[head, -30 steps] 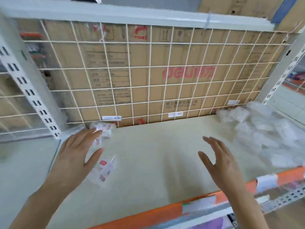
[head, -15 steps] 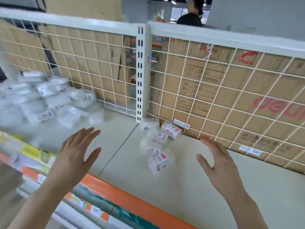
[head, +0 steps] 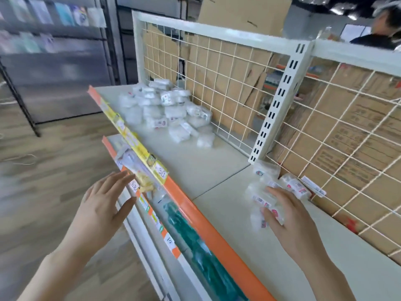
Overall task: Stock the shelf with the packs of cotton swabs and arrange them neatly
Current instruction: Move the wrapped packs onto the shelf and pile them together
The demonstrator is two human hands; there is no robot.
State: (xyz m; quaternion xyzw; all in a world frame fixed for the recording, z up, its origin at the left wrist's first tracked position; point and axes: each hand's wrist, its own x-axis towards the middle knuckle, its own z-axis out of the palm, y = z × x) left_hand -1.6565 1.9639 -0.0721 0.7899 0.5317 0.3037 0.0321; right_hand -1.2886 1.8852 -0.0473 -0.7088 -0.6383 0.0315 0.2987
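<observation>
A small cluster of clear cotton swab packs (head: 263, 193) with red-and-white labels lies on the cream shelf (head: 201, 168) at the foot of the white upright post (head: 276, 105). My right hand (head: 289, 218) reaches into this cluster with straight fingers that lie against the nearest packs. My left hand (head: 102, 205) hovers flat and holds nothing, out in front of the orange shelf edge (head: 196, 216). A larger loose pile of swab packs (head: 165, 109) sits at the far left end of the shelf, against the wire mesh.
White wire mesh (head: 338, 131) backs the shelf, with cardboard boxes behind it. A lower shelf (head: 191, 237) holds green packaged goods. Price tags line the shelf edges. A person (head: 384, 27) stands behind the rack at top right. Wooden floor lies to the left.
My view has swung left, bringing the far-left pile into sight. My right hand has come down onto the small cluster of packs. My left hand now hangs outside the shelf edge.
</observation>
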